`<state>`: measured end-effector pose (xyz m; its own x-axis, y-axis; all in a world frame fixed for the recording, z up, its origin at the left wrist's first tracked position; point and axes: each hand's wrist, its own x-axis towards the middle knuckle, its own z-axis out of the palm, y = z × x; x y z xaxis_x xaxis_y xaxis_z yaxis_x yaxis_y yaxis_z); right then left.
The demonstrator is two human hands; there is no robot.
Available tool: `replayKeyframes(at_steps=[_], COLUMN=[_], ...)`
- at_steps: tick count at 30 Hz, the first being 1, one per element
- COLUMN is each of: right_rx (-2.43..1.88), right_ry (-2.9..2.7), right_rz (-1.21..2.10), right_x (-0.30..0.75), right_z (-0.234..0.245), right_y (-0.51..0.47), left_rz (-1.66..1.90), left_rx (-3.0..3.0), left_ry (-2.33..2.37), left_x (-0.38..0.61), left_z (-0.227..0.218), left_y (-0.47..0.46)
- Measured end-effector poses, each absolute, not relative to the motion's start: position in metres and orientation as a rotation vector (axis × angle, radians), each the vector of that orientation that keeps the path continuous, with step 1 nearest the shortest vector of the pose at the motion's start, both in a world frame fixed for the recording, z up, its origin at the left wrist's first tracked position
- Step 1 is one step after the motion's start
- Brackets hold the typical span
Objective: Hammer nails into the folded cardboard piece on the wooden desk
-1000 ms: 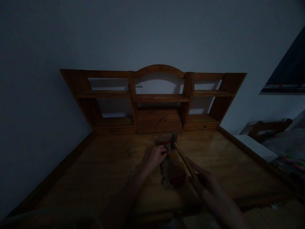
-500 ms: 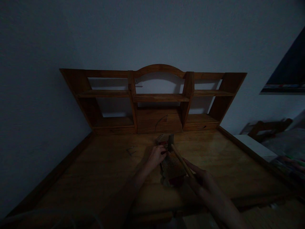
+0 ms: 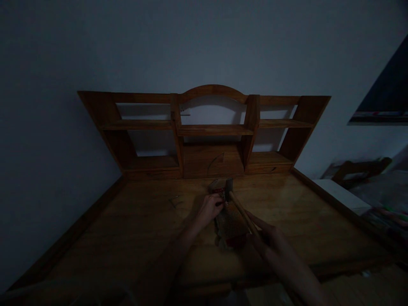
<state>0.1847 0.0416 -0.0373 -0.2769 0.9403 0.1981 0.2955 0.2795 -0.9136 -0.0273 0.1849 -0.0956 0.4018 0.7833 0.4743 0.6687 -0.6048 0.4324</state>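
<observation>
A hammer with a pale wooden handle (image 3: 241, 208) and a dark metal head is in my right hand (image 3: 272, 242), whose fingers are wrapped round the handle's lower part. Its head rests at or just above a brown, worn piece that looks like cardboard with red patches (image 3: 232, 221), lying on the wooden desk (image 3: 137, 229). My left hand (image 3: 210, 208) reaches onto the piece's far part, fingertips pinched together right beside the hammer head. What they pinch is too small and dark to make out.
Thin metal bits (image 3: 175, 202) lie on the desk to the left of my left hand. A wooden shelf unit (image 3: 215, 131) stands along the desk's back edge against the wall. A white surface (image 3: 339, 193) and a wooden chair back (image 3: 363, 168) are at the right.
Almost nothing differs. The view has shifted very slightly, while both hands and the hammer stay at nearly the same spot over the brown piece.
</observation>
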Motion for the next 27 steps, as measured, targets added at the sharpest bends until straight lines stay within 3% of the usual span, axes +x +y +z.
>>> replayKeyframes(at_steps=[27], right_rx=[-1.111], right_ry=[-1.775], right_rz=[0.996], right_x=[0.1828], right_z=[-0.03], right_y=[0.0387], left_rz=[0.976], left_rx=[2.499], left_ry=[1.311], left_x=[-0.0274], left_z=[-0.09], left_y=[0.1805])
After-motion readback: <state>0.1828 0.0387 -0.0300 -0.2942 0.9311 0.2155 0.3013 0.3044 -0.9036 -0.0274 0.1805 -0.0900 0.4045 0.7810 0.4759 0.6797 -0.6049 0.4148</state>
